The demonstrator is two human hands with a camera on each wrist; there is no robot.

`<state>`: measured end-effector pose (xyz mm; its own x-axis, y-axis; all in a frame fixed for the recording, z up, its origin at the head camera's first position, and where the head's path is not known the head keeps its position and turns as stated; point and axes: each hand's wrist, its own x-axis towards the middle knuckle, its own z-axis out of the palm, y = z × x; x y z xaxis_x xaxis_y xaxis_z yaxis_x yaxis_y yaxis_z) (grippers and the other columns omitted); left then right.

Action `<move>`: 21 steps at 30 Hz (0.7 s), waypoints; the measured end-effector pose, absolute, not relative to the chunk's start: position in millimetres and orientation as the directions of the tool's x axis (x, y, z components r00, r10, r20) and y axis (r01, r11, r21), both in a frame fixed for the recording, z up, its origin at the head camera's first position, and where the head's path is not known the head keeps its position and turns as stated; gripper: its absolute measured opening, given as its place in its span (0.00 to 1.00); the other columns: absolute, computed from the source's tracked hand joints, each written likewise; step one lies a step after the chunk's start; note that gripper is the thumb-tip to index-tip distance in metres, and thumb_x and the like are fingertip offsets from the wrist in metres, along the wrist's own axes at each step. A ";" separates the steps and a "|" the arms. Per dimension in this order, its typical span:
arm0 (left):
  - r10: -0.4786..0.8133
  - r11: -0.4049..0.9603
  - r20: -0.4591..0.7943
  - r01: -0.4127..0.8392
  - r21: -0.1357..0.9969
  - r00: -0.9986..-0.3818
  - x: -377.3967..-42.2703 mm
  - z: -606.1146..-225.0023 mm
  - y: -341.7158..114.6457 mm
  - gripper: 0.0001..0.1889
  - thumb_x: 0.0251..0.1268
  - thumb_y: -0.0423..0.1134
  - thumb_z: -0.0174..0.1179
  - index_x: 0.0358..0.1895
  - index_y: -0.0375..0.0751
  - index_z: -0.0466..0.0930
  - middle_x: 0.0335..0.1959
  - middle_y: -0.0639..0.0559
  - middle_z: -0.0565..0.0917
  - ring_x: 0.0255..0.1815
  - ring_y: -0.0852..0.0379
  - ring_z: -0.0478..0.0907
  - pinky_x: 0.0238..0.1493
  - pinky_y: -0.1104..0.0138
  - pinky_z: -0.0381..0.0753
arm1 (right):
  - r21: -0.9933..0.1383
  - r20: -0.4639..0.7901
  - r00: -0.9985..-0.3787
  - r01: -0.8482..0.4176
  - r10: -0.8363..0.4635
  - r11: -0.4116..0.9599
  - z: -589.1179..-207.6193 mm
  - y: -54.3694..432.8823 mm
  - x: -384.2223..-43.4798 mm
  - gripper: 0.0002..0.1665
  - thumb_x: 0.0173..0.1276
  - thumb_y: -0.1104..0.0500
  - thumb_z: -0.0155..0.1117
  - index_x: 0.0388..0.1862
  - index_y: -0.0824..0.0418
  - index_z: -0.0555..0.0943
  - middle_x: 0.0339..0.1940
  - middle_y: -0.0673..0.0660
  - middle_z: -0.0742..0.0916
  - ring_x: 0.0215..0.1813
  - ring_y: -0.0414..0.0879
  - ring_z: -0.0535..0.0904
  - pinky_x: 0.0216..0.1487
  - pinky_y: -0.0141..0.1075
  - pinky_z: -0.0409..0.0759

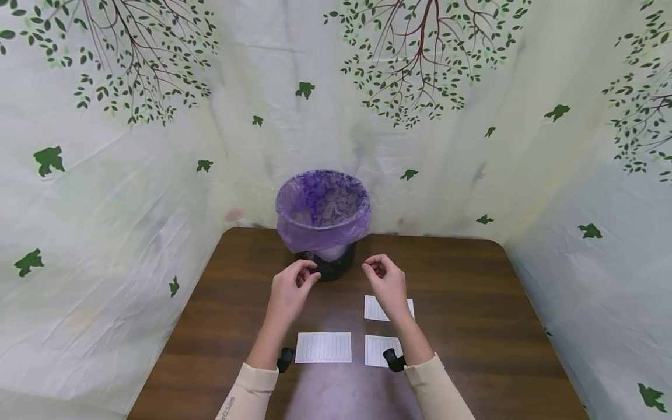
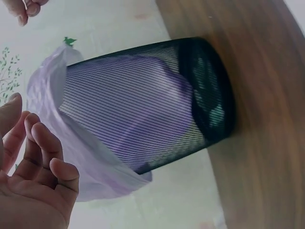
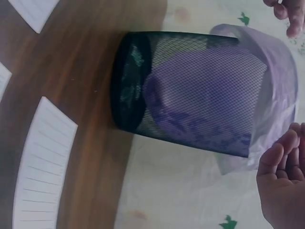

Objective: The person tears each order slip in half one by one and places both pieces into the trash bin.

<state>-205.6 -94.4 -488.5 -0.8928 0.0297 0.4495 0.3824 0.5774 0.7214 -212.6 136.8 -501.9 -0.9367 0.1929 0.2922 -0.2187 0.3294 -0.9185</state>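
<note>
A dark mesh wastebasket [image 2: 128, 109] stands at the far edge of the table, lined with a purple plastic bag [image 1: 324, 233] folded over its rim. My left hand [image 1: 294, 286] is raised in front of it on the left, fingers loosely bent, thumb apart from the fingertips. On the right, my right hand [image 1: 387, 283] hovers with its fingers bent towards the thumb. Neither hand shows anything held, and both appear apart from the bag. Below the hands lie white lined paper cards: one [image 1: 323, 347] at the left, another [image 1: 374, 308] partly behind the right wrist.
A third lined card [image 1: 375, 350] lies nearest the right forearm, partly covered by a black wrist camera [image 1: 394, 360]. The brown wooden table [image 1: 472, 326] meets a leaf-patterned curtain [image 1: 446, 192] behind and at both sides.
</note>
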 end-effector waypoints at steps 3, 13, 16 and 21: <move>0.033 0.585 0.438 0.373 0.720 -0.898 -202.0 -497.3 -100.5 0.09 0.64 0.35 0.76 0.44 0.41 0.87 0.26 0.53 0.80 0.28 0.61 0.74 0.33 0.65 0.78 | -0.923 0.281 -0.941 -0.211 0.189 0.322 -509.2 134.8 -208.6 0.06 0.72 0.60 0.72 0.40 0.61 0.85 0.32 0.54 0.89 0.33 0.39 0.78 0.36 0.27 0.76; 0.058 0.616 0.324 0.290 0.733 -0.944 -185.8 -529.5 -103.8 0.11 0.63 0.36 0.76 0.43 0.42 0.83 0.26 0.56 0.81 0.27 0.62 0.74 0.33 0.71 0.75 | -0.933 0.212 -0.966 -0.155 0.149 0.324 -530.1 126.2 -193.6 0.04 0.72 0.64 0.72 0.43 0.61 0.86 0.32 0.56 0.88 0.34 0.40 0.78 0.37 0.26 0.76; 0.053 0.630 0.306 0.269 0.728 -0.951 -180.5 -535.7 -102.2 0.11 0.63 0.35 0.76 0.44 0.41 0.83 0.26 0.56 0.81 0.27 0.62 0.74 0.33 0.70 0.75 | -0.929 0.198 -0.972 -0.146 0.126 0.340 -540.0 122.9 -188.8 0.05 0.72 0.63 0.72 0.45 0.61 0.87 0.32 0.55 0.88 0.34 0.40 0.78 0.36 0.26 0.76; 0.050 0.658 0.267 0.233 0.716 -0.962 -170.3 -548.5 -100.2 0.12 0.63 0.34 0.76 0.45 0.40 0.82 0.25 0.56 0.81 0.26 0.64 0.72 0.32 0.70 0.75 | -0.925 0.149 -0.985 -0.106 0.091 0.364 -556.8 114.9 -177.7 0.05 0.72 0.62 0.72 0.45 0.59 0.87 0.32 0.53 0.88 0.33 0.39 0.79 0.36 0.26 0.78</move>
<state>-170.3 -100.2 -548.5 -0.9624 0.0497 0.2672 0.2327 0.6582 0.7160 -177.7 114.9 -556.8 -0.9846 0.0911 0.1491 -0.1064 0.3638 -0.9254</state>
